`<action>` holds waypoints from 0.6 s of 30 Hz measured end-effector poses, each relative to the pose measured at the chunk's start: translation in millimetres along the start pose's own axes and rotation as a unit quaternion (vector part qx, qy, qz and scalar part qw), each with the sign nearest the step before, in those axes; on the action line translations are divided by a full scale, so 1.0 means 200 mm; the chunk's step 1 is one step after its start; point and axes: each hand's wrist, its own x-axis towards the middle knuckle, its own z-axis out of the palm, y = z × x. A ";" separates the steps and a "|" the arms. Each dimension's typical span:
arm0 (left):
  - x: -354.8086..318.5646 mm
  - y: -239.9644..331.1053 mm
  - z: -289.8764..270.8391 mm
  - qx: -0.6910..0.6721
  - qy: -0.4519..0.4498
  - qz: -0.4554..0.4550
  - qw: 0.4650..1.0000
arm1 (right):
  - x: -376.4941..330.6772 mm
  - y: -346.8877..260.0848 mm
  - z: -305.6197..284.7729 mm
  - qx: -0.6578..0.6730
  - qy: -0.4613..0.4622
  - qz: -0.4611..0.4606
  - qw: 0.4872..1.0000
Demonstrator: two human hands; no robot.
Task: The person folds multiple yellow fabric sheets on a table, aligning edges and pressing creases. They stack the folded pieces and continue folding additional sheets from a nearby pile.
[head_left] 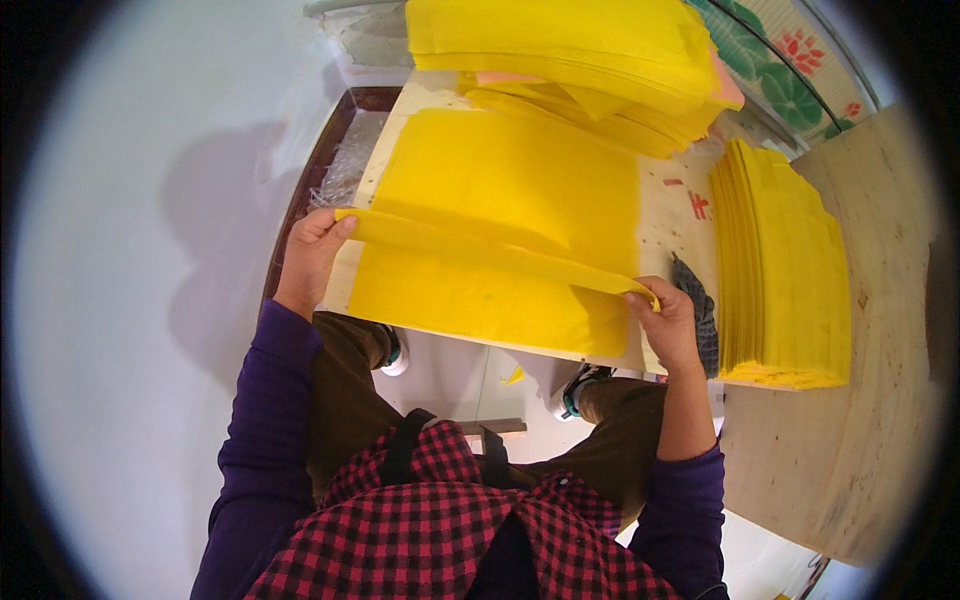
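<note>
Stretched between my two hands is a long, narrow yellow fabric strip (480, 250), sloping down slightly to the right. My left hand (312, 250) pinches its left end between thumb and fingers. At the other end, the fingers of my right hand (664, 312) close on the strip, whose tip curls a little. Under it lies a flat yellow fabric sheet (520, 180) on a pale wooden board (665, 215). Whether the strip is a separate piece or a folded part of that sheet, I cannot tell.
A thick stack of yellow fabric (570, 40) sits at the far side, with pink showing at its edge. Another yellow stack (785, 270) stands on the right, beside a dark grey knitted glove-like item (692, 300). Clear plastic (350, 160) lies left of the board, near a white wall (150, 300).
</note>
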 end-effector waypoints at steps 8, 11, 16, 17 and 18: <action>-0.03 0.00 -0.03 -0.012 0.004 0.009 1.000 | -0.01 -0.05 -0.04 0.011 -0.003 0.003 1.000; -0.05 0.01 -0.05 -0.098 -0.019 -0.009 0.995 | -0.02 -0.04 -0.06 0.051 -0.028 0.018 0.998; -0.01 0.01 -0.02 -0.028 -0.045 -0.041 0.998 | 0.00 -0.01 -0.02 0.086 -0.019 0.068 0.994; 0.00 0.01 -0.01 -0.007 -0.029 -0.065 0.997 | 0.01 0.00 0.00 0.090 -0.013 0.087 0.992; 0.01 0.00 0.01 -0.008 -0.030 -0.072 0.997 | 0.03 0.01 0.02 0.105 -0.013 0.090 0.990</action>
